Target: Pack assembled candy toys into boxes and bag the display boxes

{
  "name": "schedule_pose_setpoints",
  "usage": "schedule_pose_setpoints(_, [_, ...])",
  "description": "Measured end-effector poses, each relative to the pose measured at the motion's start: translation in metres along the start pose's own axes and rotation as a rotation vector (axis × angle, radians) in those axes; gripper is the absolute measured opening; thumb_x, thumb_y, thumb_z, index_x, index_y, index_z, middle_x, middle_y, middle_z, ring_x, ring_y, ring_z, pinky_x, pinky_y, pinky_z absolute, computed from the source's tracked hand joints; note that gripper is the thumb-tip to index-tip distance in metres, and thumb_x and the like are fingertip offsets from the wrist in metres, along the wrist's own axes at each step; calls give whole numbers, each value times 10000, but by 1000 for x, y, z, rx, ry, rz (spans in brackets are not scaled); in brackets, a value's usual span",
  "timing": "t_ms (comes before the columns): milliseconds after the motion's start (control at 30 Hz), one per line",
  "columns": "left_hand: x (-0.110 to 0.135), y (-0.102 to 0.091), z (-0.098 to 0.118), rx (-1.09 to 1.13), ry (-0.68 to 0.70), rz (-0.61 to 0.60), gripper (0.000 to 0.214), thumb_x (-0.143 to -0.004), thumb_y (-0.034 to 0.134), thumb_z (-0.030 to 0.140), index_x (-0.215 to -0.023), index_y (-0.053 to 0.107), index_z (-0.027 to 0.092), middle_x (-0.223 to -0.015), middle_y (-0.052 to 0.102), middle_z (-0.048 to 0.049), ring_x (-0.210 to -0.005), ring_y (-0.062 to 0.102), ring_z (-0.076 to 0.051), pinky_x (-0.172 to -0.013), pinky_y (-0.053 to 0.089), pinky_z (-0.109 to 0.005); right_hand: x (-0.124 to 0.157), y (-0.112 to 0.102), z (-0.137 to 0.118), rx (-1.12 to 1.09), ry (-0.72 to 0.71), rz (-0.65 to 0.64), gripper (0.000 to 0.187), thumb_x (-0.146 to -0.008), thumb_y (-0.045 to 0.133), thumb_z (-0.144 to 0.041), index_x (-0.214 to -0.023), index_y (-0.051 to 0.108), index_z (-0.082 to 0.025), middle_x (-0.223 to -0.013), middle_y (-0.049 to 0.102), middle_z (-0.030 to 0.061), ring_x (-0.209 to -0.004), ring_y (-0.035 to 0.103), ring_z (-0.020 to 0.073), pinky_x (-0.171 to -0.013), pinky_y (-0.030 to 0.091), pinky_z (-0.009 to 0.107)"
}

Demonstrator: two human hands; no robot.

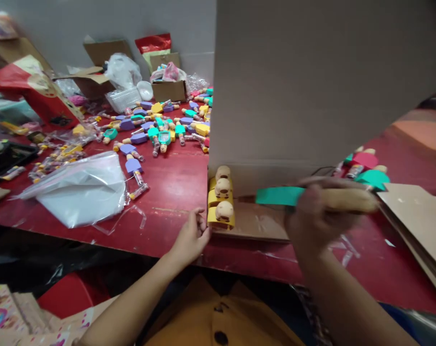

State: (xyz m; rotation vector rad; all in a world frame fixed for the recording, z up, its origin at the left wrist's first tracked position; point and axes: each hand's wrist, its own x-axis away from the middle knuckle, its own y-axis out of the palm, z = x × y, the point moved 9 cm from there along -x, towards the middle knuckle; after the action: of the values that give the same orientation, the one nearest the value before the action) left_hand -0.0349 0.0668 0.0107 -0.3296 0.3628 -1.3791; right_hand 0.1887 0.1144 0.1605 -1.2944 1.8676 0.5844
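Note:
My right hand (309, 216), smeared by motion, grips a toy with a flat green part (279, 195) and a beige rounded end (347, 199), above a cardboard box (261, 223). The toy lies roughly level, its thin dark end pointing left. Inside the box, along its left wall, stand several yellow toys (220, 216) with beige animal heads in a row. My left hand (196, 230) is curled against the box's front left corner, beside the nearest yellow toy. The box's tall flap (304, 81) stands upright behind.
Loose purple, green and yellow toys (163, 127) are scattered over the red table (167, 178). Clear plastic bags (84, 192) lie at the left. Behind them are opened cartons (91, 79) and a red bag (37, 89). Flat cardboard (419, 221) and more toys (372, 170) are at the right.

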Motion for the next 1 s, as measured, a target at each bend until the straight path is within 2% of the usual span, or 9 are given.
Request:
schedule_pose_setpoints(67, [-8, 7, -5, -3, 7, 5, 370, -752, 451, 194, -1111, 376, 144, -645, 432, 54, -561, 466, -119, -560, 408, -234, 2, 19, 10, -12, -53, -45, 148, -829, 565, -259, -802, 424, -224, -716, 546, 15, -612, 565, 162, -564, 481, 294])
schedule_pose_setpoints(200, [-7, 8, -8, -38, -18, 61, 427, -717, 437, 153, -1141, 385, 134, -609, 414, 71, -520, 439, -108, -535, 371, -217, 9, 55, 19, 34, -27, -238, 173, -813, 568, -308, -879, 441, -211, -687, 570, 2, -566, 560, 161, -507, 455, 268])
schedule_pose_setpoints(433, [-5, 5, -4, -73, -15, 70, 338, -695, 446, 195, -1022, 518, 154, -575, 464, 53, -507, 466, -114, -516, 368, -212, 7, 64, 27, 179, 15, -154, 223, -826, 500, -392, -889, 393, -206, -672, 526, 33, -550, 534, 188, -490, 419, 286])
schedule_pose_setpoints(633, [-13, 1, 7, -116, 67, 127, 233, -709, 433, 260, -891, 541, 160, -608, 554, 3, -510, 513, -155, -499, 392, -250, 19, 82, 25, 227, -92, -201, 170, -894, 384, -367, -874, 404, -199, -597, 525, -5, -449, 509, 154, -412, 392, 229])
schedule_pose_setpoints(733, [-6, -13, 5, -174, 54, 207, 203, -719, 434, 285, -864, 524, 174, -649, 574, -16, -567, 547, -173, -533, 406, -264, 28, 89, 13, 245, -150, -258, 196, -943, 352, -366, -947, 427, -186, -707, 577, 15, -580, 585, 148, -509, 456, 210])
schedule_pose_setpoints(800, [2, -33, -4, -221, 10, 272, 191, -737, 433, 310, -848, 511, 177, -636, 567, -19, -565, 550, -182, -529, 399, -270, 29, 80, 5, 244, -198, -306, 255, -944, 362, -443, -971, 443, -203, -793, 601, 17, -707, 613, 137, -623, 490, 201])
schedule_pose_setpoints(867, [12, -57, -17, -256, -49, 315, 206, -746, 446, 360, -811, 504, 173, -562, 540, -9, -492, 524, -184, -482, 376, -272, 22, 50, 12, 281, -189, -269, 333, -929, 332, -529, -928, 445, -216, -852, 607, 56, -833, 612, 163, -746, 496, 254])
schedule_pose_setpoints(933, [22, -78, -30, -266, -96, 336, 264, -743, 471, 429, -772, 508, 169, -527, 539, -12, -456, 515, -187, -459, 372, -276, 6, 3, 46, 409, -53, -121, 317, -950, 265, -471, -859, 410, -204, -899, 577, 179, -945, 579, 247, -839, 452, 404])
schedule_pose_setpoints(1000, [33, -93, -39, -257, -113, 346, 318, -743, 490, 480, -760, 526, 165, -564, 577, -31, -490, 543, -192, -476, 399, -281, -11, -34, 96, 563, 98, -53, 348, -865, 452, -541, -767, 376, -215, -872, 541, 286, -982, 535, 390, -800, 380, 567])
